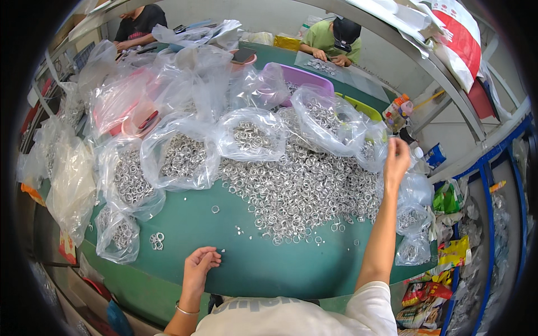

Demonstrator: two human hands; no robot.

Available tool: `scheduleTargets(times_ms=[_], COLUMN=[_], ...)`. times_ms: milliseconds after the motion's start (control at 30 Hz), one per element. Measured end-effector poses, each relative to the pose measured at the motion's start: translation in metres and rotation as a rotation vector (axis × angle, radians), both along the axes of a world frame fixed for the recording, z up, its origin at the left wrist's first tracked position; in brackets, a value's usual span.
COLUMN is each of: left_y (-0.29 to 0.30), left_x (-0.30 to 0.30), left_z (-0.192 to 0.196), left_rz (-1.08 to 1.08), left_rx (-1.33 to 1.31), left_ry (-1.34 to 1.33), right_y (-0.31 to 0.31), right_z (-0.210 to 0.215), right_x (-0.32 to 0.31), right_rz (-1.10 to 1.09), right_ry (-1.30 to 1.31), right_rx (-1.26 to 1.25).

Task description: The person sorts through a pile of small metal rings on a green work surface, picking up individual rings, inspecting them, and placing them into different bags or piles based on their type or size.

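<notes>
My left hand [200,266] rests on the green table [258,263] near its front edge, fingers curled loosely, with a few tiny white bits just beyond its fingertips. It holds nothing that I can see. My right hand [396,159] is stretched far out to the right, raised over the edge of a big heap of silver metal rings [302,190], fingers pinched together beside a clear plastic bag [372,147]. Whether something small sits between the fingertips cannot be made out.
Several clear bags of rings [182,157] crowd the back and left of the table. A purple tub [302,78] stands behind them. Two other people [333,39] work at the far end. Loose rings [157,241] lie at the front left. Packets fill a blue rack [465,224] on the right.
</notes>
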State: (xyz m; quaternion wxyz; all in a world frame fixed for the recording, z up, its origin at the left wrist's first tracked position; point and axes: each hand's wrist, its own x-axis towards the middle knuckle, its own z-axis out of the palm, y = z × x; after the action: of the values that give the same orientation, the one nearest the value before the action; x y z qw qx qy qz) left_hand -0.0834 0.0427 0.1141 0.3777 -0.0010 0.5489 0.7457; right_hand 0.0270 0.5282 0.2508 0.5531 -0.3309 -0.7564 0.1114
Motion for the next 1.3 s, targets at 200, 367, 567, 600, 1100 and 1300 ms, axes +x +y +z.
scheduleTargets(times_ms=[200,367,567,600,1100,1300], left_y=[0.002,0.055,0.155,0.169,0.178,0.159], left_x=[0.006,0.013,0.013,0.013,0.018,0.018], left_z=[-0.005,0.010,0.016,0.012,-0.006,-0.007], left_rz=[-0.023,-0.278,-0.585,-0.597,-0.612,-0.563], left_rx=[-0.132,-0.250,-0.502,-0.518,-0.417,-0.339], left_ry=[0.149,0.687,1.434,1.474,1.655,1.636], right_y=[-0.040,-0.122,-0.151,-0.145,-0.205,-0.218], right_z=[-0.043,-0.075,-0.122,-0.129,-0.141,-0.134], right_x=[0.030,0.058,0.032,0.027,0.046,0.078], right_rz=[0.117,0.568,0.420,0.370,0.597,0.769], right_ry=[-0.217,-0.709,-0.760,-0.726,-0.668,-0.708], right_rx=[-0.284,-0.487,-0.265,-0.232,-0.195,-0.252])
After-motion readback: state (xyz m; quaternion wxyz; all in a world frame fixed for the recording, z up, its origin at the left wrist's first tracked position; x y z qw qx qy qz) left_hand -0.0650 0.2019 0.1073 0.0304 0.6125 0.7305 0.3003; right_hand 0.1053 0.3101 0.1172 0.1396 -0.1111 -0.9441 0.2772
